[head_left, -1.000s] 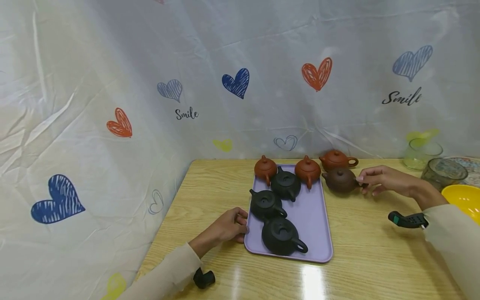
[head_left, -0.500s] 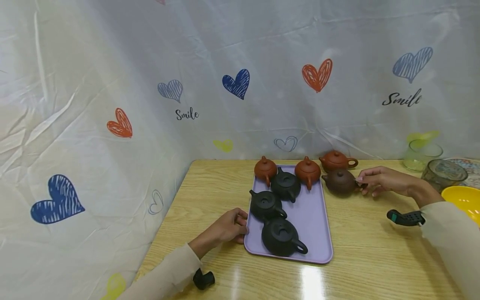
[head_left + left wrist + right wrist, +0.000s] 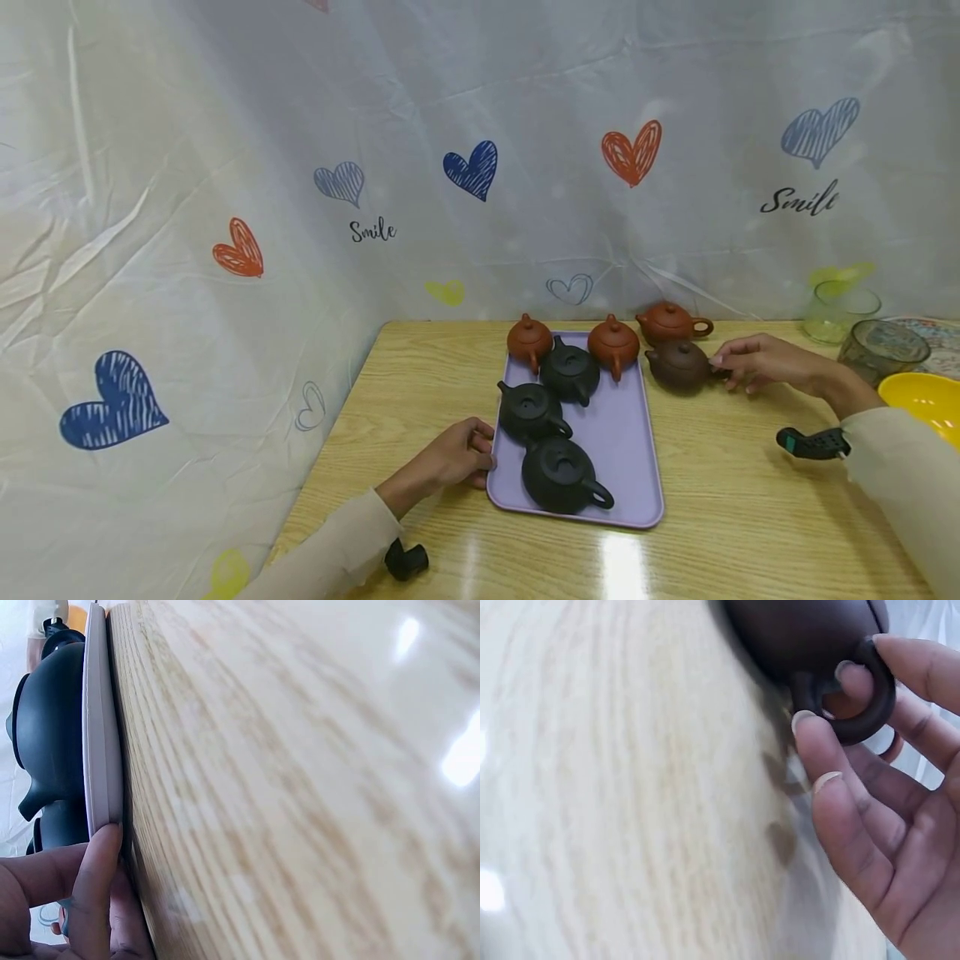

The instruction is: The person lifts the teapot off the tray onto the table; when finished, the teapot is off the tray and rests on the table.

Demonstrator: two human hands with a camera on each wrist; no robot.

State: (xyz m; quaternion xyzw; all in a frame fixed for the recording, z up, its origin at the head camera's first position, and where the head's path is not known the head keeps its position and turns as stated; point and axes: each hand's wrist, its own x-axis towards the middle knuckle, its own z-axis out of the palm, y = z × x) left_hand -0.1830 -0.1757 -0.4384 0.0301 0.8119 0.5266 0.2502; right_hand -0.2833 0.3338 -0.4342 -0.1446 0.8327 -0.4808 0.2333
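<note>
My right hand [image 3: 765,365] holds a dark brown teapot [image 3: 678,367] by its looped handle [image 3: 862,724]. In the right wrist view, fingertips pinch the loop from both sides and one finger passes behind it. The teapot stands right of a lilac tray [image 3: 626,467]. At the tray's left edge my left hand [image 3: 457,452] grips the rim, and in the left wrist view a fingertip presses the outer wall [image 3: 105,772]. Three black teapots, one being the large front teapot [image 3: 558,475], sit on the tray. Two reddish teapots, including a right one [image 3: 613,342], stand at its far end.
Just behind the brown teapot, another reddish teapot [image 3: 670,323] stands near the wall sheet. Along the right side are a clear glass bowl [image 3: 832,321], a smoky glass [image 3: 881,354] and a yellow bowl [image 3: 922,404]. A heart-printed sheet [image 3: 525,250] closes off the back and left.
The dark brown teapot has shifted very slightly to the right relative to the reddish teapot behind it. My left hand and the tray have stayed in place.
</note>
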